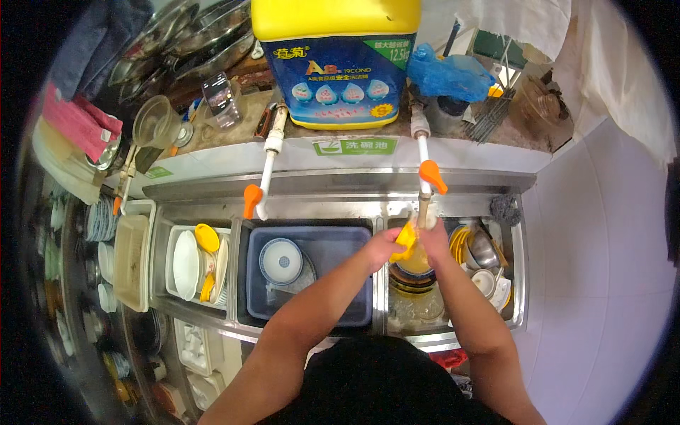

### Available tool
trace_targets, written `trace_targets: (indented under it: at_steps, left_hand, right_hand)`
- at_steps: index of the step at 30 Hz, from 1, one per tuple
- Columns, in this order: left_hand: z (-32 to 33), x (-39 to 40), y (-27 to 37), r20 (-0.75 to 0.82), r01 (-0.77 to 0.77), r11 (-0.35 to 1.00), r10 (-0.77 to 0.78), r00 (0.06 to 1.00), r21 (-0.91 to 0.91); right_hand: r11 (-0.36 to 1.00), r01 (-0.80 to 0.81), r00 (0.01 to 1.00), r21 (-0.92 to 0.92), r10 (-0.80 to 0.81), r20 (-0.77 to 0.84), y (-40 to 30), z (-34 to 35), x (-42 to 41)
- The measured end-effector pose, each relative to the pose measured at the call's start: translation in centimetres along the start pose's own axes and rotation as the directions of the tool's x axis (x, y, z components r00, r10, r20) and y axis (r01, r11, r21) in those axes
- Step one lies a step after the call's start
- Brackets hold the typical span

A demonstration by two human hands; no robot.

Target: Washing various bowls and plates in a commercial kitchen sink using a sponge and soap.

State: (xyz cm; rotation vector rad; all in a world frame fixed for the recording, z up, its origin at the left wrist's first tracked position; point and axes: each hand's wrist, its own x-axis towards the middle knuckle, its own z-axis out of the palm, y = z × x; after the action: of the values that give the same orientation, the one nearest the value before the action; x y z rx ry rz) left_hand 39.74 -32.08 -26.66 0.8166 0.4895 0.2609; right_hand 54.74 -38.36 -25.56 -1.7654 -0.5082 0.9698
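My left hand [383,249] grips a yellow dish [405,241] at the mouth of the right faucet [423,204], over the right sink basin. Close by on the right, my right hand [435,244] is raised beside the faucet's mouth; its fingers are partly hidden, and whether it holds something cannot be told. Beneath both hands are stacked bowls or plates [411,284] in cloudy water. Yellow dishes [459,243], a metal bowl [482,252] and a white cup [484,282] crowd the basin's right side.
A blue-grey tub [340,297] in the middle basin holds a patterned bowl [281,261]. The left basin has a white container [171,265] of dishes. A large yellow detergent jug [340,69] stands on the ledge behind. A dark scrubber [504,210] lies at the sink's back right corner.
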Motion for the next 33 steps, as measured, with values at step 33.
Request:
trace_targets:
  at_steps: [33]
  left_hand:
    - [1.2,0.9,1.1,0.061,0.061,0.991,-0.054,0.997,-0.12]
  right_hand:
    - [0.977,0.056,0.998,-0.207,-0.052,0.026,0.0,-2.8,0.4]
